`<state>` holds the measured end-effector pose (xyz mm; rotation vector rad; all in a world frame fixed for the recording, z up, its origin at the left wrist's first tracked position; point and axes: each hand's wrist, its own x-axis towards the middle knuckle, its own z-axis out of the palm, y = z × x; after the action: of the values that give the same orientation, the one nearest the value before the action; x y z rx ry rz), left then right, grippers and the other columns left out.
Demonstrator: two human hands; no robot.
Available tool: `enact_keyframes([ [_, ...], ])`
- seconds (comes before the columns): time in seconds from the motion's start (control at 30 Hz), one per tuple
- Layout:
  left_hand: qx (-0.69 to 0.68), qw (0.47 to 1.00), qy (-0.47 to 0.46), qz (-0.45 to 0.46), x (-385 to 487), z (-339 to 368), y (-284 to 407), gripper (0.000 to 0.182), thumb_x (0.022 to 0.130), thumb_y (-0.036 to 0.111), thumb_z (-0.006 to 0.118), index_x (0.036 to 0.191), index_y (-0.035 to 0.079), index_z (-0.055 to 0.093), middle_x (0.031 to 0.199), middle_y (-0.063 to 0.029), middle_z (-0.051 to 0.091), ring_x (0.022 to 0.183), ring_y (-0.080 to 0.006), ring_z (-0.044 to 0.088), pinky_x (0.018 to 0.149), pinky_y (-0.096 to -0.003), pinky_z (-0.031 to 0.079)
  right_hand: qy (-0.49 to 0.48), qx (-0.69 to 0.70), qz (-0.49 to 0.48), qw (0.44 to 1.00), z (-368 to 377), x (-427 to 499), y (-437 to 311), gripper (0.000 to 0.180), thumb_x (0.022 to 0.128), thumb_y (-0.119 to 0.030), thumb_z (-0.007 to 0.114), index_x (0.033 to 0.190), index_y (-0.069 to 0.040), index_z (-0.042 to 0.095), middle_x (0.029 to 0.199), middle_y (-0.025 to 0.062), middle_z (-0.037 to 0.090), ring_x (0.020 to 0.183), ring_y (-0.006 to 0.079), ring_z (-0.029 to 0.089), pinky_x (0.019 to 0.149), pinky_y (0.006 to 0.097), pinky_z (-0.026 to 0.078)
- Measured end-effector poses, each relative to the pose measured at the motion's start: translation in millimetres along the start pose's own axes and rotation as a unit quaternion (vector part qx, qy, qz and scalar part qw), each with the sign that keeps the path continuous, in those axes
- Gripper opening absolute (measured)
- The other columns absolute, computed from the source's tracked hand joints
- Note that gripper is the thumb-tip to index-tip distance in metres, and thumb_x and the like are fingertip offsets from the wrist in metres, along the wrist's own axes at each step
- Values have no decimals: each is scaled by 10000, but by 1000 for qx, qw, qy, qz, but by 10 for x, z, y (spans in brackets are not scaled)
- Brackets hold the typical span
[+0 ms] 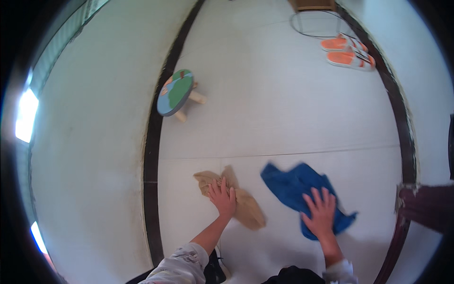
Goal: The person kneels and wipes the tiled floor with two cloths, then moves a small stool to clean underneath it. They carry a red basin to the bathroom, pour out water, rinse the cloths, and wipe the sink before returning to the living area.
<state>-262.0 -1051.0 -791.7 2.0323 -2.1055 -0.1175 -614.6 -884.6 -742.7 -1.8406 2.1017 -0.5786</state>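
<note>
My left hand [222, 199] lies spread on a crumpled tan cloth [249, 209] on the pale tiled floor. To its right, my right hand [321, 212] rests with fingers apart on a blue cloth [292, 183], which is rumpled on the same floor. Both palms face down on top of the cloths, and the two cloths do not touch. The parts of the cloths under my hands are hidden.
A small round stool [175, 93] with a painted top and wooden legs stands by the left wall. Orange and white shoes [349, 58] sit by the right skirting, below a wire-legged stand [315, 25]. A dark red door frame [422, 204] juts in at right.
</note>
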Motion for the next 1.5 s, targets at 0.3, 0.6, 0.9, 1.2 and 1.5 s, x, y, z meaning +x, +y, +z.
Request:
enact_keyframes([
  [0.3, 6, 994, 41, -100, 165, 195, 154, 662, 914, 428, 611, 1505, 177, 451, 1577, -233, 291, 1450, -500, 204, 1151, -675, 116, 223, -329, 393, 829, -393, 678, 2813, 665, 1010, -572, 480, 1567, -228, 359, 1559, 180, 422, 1399, 407, 423, 1132, 504, 354],
  [0.6, -20, 998, -34, -38, 410, -55, 234, 713, 886, 397, 630, 1517, 140, 422, 1592, -242, 255, 1469, -501, 167, 1151, -691, 90, 137, -303, 477, 814, -67, 3501, 2689, 824, 875, -860, 324, 1580, -436, 262, 1659, 46, 271, 1500, 366, 259, 1188, 562, 205],
  [0.9, -40, 997, -46, -37, 392, -146, 395, 695, 902, 421, 622, 1513, 148, 438, 1589, -246, 259, 1461, -501, 178, 1143, -697, 90, 145, -313, 172, 923, 800, 5029, 665, 664, 950, -695, 442, 1532, -379, 401, 1591, 51, 389, 1465, 359, 316, 1142, 567, 262],
  [1.2, -34, 998, -31, -43, 357, -217, 401, 671, 885, 414, 646, 1485, 164, 478, 1566, -210, 315, 1474, -444, 204, 1158, -678, 108, -14, -34, -281, 959, 1351, 3945, -1109, 593, 830, -433, 705, 1397, -303, 586, 1577, 53, 383, 1502, 364, 217, 1203, 614, 168],
  [1.5, -32, 999, 12, -20, 247, -235, 422, 759, 879, 472, 663, 1507, 127, 414, 1576, -220, 288, 1468, -464, 196, 1153, -673, 121, -165, 39, -288, 943, 13, 1215, -345, 544, 768, -338, 774, 1297, -275, 663, 1506, 71, 465, 1446, 385, 319, 1182, 617, 197],
])
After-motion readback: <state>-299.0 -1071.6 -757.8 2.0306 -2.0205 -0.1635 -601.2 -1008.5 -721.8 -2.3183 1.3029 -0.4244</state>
